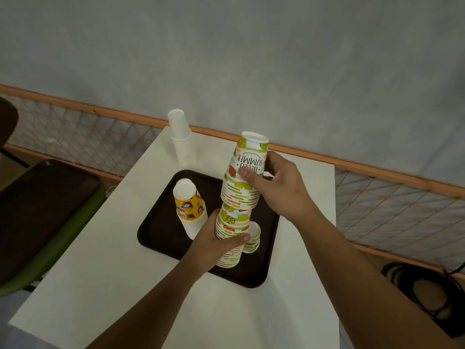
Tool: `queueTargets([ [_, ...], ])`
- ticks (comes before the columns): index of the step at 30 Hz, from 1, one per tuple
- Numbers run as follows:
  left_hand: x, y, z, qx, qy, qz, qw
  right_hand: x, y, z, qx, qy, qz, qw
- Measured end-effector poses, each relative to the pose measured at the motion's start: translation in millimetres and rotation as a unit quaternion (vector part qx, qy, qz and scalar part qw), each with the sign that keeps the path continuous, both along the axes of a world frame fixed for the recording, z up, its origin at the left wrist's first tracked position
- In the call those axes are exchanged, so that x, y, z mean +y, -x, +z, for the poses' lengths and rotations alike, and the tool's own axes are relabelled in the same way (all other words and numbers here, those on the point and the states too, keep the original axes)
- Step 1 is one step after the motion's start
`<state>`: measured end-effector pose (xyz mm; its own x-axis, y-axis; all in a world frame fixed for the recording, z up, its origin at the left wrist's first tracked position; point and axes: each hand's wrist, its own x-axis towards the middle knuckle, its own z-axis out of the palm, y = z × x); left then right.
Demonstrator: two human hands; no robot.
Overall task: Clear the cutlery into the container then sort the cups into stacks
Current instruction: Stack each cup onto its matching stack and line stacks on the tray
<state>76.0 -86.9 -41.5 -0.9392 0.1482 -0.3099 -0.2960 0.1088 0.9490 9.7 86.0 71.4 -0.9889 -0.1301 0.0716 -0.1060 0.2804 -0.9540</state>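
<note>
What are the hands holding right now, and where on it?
Both grip the Hello Summer cup stack: left hand around its lower part, right hand around its upper part.

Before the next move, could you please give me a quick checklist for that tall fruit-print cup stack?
1. Left hand grips the fruit-print stack low down: ok.
2. Right hand holds its upper section: ok.
3. Stack in one straight line: not ok; there is a visible step where the upper section meets the lower.
4. Stack base seated on the tray: cannot tell.
5. Single cup beside the stack's base, not yet stacked: not ok.
6. Yellow-topped stack upright on the tray: ok.
</note>
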Motion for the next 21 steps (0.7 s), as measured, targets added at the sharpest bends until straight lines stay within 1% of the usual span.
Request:
queueTargets([
  [6,3.9,-3.7,-2.2,-0.007,0.006,-0.002,1.000,5.7,5.4,4.8,0.001,0.036,-0.041,0.998],
  [14,-1.1,-13.6,-13.6,-0.020,0.004,0.004,1.000,28.6,7.3,8.8,0.020,0.118,-0.115,0.986],
  [21,-9.5,-22.5,-38.6,-0.042,0.002,0.036,0.998,34.8,-1.6,-32.0,-0.012,0.108,-0.146,0.983],
])
